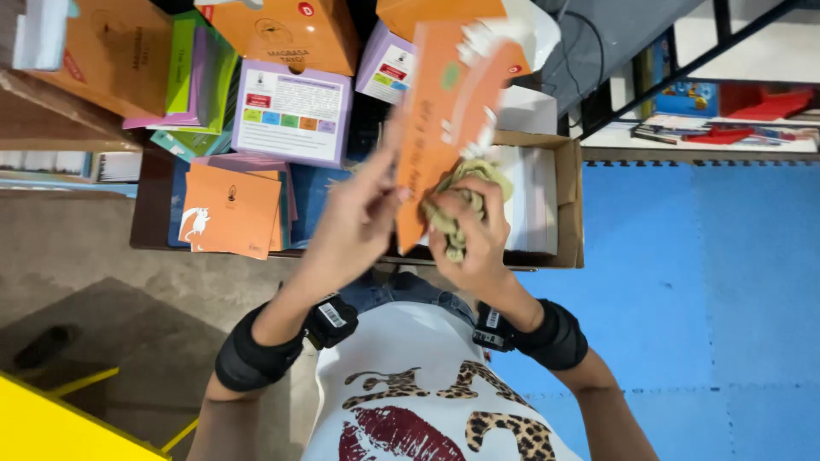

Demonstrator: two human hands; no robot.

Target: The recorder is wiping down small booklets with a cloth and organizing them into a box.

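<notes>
Orange booklet (440,128) held upright near frame centre, tilted toward 1 o'clock, its top edge ragged with white torn bits. Left hand (354,218) pinches its lower left edge between thumb and fingertips, fingers extended upward; forearm runs down to 7 o'clock, with a black sleeve (248,358) at the elbow and a small black device (329,320) strapped at the wrist. Right hand (470,235) closed around a crumpled olive-yellow cloth (457,205), pressed against the booklet's lower right face. Right forearm runs down to 5 o'clock, same black sleeve and wrist device.

Below the hands, at 6 o'clock, the person's white shirt with leopard-pattern print and red lips.

Behind the hands, dark tabletop (154,230) loaded with stock: orange boxes (286,34) at 11 and 12 o'clock, a lilac box (295,111) with coloured squares at 11, flat orange booklets (226,209) stacked at 9 o'clock. Open cardboard box (568,205) at 3 o'clock of the hands, white sheets inside.

Floor: blue foam mats (700,282) to the right, grey-brown concrete (128,290) to the left, yellow edge at 8 o'clock. Shelf with red and blue items at 2 o'clock.
</notes>
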